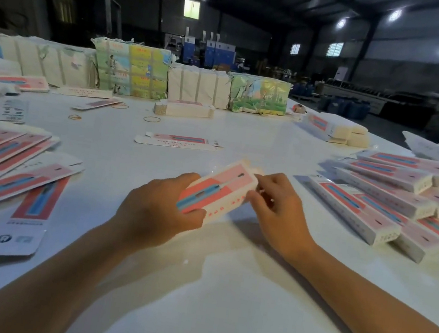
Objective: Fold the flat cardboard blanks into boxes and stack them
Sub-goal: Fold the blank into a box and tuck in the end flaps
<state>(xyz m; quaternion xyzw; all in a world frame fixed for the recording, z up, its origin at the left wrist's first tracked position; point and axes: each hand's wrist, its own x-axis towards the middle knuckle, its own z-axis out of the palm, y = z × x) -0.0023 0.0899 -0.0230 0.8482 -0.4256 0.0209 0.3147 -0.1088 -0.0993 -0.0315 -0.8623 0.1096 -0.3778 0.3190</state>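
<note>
While the left hand (161,212) grips one end and right fingers (257,197) pinch the far flap, the box (216,188) looks light, thin and crushable, best held by its edges.

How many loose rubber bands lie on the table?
3, all left of centre on the far table: one yellow rubber band, one beside a flat blank, one orange further left. Others may be hidden.

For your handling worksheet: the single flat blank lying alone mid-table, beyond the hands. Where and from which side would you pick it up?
Probably by the blank's near long edge, coming from the worker's side. It lies flat on the table, long side across the view, so sliding fingers under that edge should lift it; nothing crowds it.
</note>
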